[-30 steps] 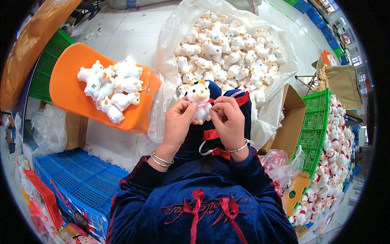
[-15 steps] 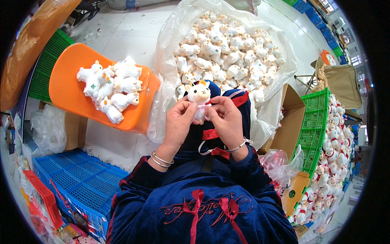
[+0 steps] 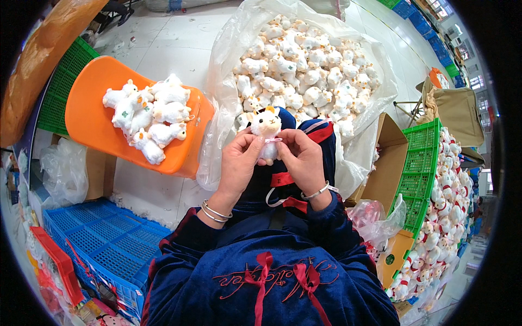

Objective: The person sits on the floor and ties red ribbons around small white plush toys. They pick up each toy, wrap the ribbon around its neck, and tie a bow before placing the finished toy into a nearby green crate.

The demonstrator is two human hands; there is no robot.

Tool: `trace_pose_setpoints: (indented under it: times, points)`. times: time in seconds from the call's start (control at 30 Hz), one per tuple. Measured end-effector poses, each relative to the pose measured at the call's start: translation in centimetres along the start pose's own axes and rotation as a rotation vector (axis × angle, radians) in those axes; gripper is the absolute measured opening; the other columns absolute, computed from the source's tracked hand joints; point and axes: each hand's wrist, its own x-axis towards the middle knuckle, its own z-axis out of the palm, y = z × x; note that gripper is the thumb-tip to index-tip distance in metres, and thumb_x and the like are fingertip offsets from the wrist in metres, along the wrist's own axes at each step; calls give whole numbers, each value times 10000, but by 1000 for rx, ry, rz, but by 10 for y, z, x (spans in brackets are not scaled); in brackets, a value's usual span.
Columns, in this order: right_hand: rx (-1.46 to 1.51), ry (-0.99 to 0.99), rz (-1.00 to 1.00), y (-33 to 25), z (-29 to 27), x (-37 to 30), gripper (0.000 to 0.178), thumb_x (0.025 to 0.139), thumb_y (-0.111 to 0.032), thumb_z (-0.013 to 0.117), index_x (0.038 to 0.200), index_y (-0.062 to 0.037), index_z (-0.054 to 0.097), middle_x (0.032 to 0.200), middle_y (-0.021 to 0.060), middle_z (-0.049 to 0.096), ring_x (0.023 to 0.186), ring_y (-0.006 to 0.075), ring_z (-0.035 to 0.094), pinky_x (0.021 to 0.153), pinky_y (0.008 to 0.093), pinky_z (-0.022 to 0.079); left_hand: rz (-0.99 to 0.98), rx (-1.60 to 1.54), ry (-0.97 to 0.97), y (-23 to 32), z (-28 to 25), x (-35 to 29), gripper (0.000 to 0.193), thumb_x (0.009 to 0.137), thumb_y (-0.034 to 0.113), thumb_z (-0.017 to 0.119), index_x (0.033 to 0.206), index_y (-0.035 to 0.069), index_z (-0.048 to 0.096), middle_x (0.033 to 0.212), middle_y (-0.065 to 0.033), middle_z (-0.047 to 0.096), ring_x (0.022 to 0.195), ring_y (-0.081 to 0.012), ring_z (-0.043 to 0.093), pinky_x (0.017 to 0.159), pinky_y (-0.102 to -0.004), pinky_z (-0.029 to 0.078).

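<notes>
Above my lap, a small white plush animal point(image 3: 268, 126) with yellowish ears faces up between my hands. A pink ribbon bow point(image 3: 272, 140) sits at its neck. My left hand point(image 3: 240, 163) is closed on the toy's left side, thumb against its body. My right hand point(image 3: 302, 163) pinches the ribbon at the toy's right side with thumb and forefinger. Red and white ribbon strips point(image 3: 281, 179) lie across my legs just below the toy.
An orange stool point(image 3: 87, 111) at left bears several white plush toys. Ahead, a large clear plastic bag point(image 3: 220, 70) is heaped with similar toys. A blue crate point(image 3: 109, 233) stands at lower left. At right are a cardboard box point(image 3: 392, 152) and a green crate point(image 3: 421, 163) beside toys with red ribbons.
The plush toy has turned slightly in my hands, and its pink bow shows more plainly. Both hands stay almost in place.
</notes>
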Motion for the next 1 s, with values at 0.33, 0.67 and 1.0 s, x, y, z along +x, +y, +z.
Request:
trace_pose_setpoints:
  times: [0.33,0.67,1.0]
  points:
    - [-13,14,-21,3,1,2,129,968,-105,646,972,22,669,770,34,692,683,76,638,611,232,507,52,85,-7,2,3,-2,214,1004,159,617,912,-27,670,1282,-163,588,794,-93,664,579,-185,554]
    - [58,41,97,1,7,3,172,999,-143,606,939,13,645,737,18,664,653,60,600,579,227,480,74,85,-37,0,2,-8,182,1033,187,583,963,19,603,971,-47,675,693,-71,641,575,-190,529]
    - [141,-68,118,-3,4,5,195,1022,-152,574,939,10,645,745,8,634,668,58,574,592,227,477,79,328,51,6,1,-3,253,887,165,764,861,47,542,771,9,603,681,-39,548,588,-209,472]
